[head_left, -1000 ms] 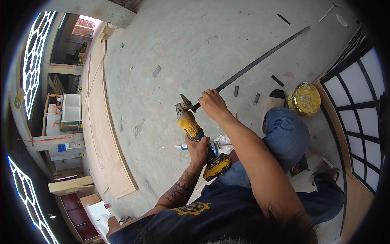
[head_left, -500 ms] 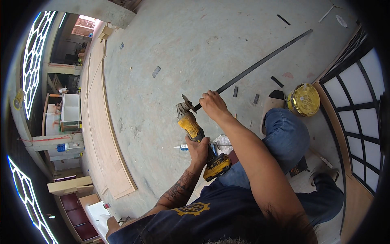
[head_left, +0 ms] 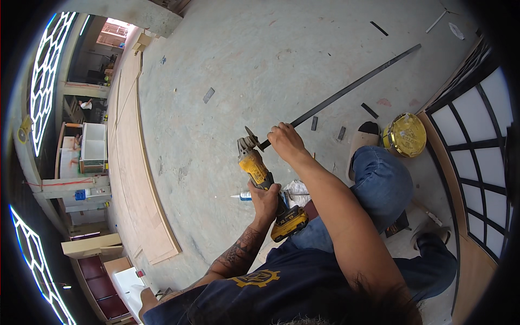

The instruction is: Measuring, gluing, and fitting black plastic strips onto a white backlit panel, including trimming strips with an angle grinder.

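Note:
My left hand (head_left: pixel 264 201) is wrapped round the body of a yellow and black cordless angle grinder (head_left: pixel 253 167), just above its battery. The grinder's disc stands edge-on at its far end. My right hand (head_left: pixel 285 140) grips a long, flat dark strip (head_left: pixel 357 82) close to its near end. That short end sticks out from my fist right beside the grinder head; whether the disc touches it I cannot tell. From my hand the strip slants away to the far right, over the concrete floor (head_left: pixel 216 146).
Short dark offcuts (head_left: pixel 314 123) lie near the strip. A yellow-lidded bucket (head_left: pixel 405 135) stands right of my knee, beside a framed white-paned panel (head_left: pixel 471 124). A sealant tube (head_left: pixel 245 197) and a crumpled plastic bag (head_left: pixel 296 189) lie by my leg. Large plywood sheets (head_left: pixel 135 179) are at left.
The strip's far end has swung slightly nearer and to the right. My two hands and the grinder stay almost in the same place.

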{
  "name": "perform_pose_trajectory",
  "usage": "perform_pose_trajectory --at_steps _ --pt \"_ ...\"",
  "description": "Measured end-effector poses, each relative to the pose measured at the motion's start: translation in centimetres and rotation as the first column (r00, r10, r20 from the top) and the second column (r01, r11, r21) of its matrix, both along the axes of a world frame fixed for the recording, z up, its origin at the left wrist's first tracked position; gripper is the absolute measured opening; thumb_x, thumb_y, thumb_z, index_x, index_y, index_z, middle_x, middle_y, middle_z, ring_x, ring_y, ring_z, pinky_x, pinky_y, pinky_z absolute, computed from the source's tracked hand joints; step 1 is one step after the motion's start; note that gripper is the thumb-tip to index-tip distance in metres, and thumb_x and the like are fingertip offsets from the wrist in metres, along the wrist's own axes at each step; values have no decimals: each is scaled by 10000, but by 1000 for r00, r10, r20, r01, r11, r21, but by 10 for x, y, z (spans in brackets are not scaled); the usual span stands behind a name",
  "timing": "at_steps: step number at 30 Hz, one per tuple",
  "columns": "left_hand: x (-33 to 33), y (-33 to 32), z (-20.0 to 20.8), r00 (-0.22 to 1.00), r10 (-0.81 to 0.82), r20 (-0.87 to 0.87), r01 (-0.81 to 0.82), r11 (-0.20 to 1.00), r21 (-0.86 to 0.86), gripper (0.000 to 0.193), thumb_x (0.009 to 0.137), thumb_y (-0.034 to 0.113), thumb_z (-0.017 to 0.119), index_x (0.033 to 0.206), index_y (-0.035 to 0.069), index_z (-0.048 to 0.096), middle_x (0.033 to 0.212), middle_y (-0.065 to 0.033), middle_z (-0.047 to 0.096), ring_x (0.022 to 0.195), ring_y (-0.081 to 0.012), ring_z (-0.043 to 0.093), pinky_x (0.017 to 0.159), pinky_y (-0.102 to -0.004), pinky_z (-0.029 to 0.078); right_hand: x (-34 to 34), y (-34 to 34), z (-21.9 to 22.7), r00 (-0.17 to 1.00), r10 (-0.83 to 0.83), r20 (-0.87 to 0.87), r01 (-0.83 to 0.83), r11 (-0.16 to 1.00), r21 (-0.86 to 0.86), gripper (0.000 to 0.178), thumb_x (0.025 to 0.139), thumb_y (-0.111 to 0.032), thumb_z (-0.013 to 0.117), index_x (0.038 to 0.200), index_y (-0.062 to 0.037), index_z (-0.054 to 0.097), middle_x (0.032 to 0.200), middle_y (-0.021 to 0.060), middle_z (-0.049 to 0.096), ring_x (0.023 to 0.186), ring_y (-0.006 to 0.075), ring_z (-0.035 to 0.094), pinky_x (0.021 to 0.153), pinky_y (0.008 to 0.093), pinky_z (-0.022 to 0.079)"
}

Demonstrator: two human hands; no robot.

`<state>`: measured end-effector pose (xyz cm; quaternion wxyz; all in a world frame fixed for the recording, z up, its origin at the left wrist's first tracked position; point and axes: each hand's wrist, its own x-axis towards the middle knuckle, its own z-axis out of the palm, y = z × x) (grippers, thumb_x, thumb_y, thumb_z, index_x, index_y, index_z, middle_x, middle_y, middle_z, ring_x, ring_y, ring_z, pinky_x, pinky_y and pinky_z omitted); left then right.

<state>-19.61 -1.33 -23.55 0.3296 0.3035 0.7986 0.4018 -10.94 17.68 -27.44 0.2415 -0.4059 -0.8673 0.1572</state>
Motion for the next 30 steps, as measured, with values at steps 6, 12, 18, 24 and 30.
perform_pose_trajectory --at_steps 6,12,18,24,30 --pt "2 3 -3 999 -28 -43 29 999 24 618 805 102 746 1315 -13 415 1051 -124 572 804 -217 638 707 -368 583 2 2 -10 1000 -8 -7 8 1000 15 153 919 -121 634 877 -87 777 981 83 733 1055 268 674 971 419 533" --pt "-4 0 5 999 51 11 -50 996 -79 700 793 142 775 1367 -49 422 1156 -185 611 1015 -287 642 912 -415 550 -6 2 -1 999 23 -26 -23 1000 1 141 908 -106 630 859 -110 762 976 86 728 1052 285 673 973 437 534" --pt "-3 10 18 994 59 -96 -66 995 -74 723 768 250 836 1302 -78 475 1156 -219 629 1043 -313 655 921 -426 549 16 -2 5 999 14 -36 -16 999 -43 71 906 -110 674 920 -84 739 1005 110 712 1068 309 667 1014 439 522" --pt "-48 21 9 977 198 -78 -189 976 109 575 831 315 844 1189 -28 553 1070 -168 660 914 -251 663 802 -405 554 29 0 57 995 -67 -74 64 997 -43 197 860 -24 751 1043 -69 693 1040 107 691 1089 325 646 1031 449 507" --pt "-76 55 -19 969 244 -40 -200 869 452 549 847 154 845 1262 39 504 1080 -67 628 936 -174 648 806 -357 560 65 11 128 893 -117 -434 224 953 205 252 885 -18 752 1098 -78 632 1013 116 662 1016 356 629 987 505 474"
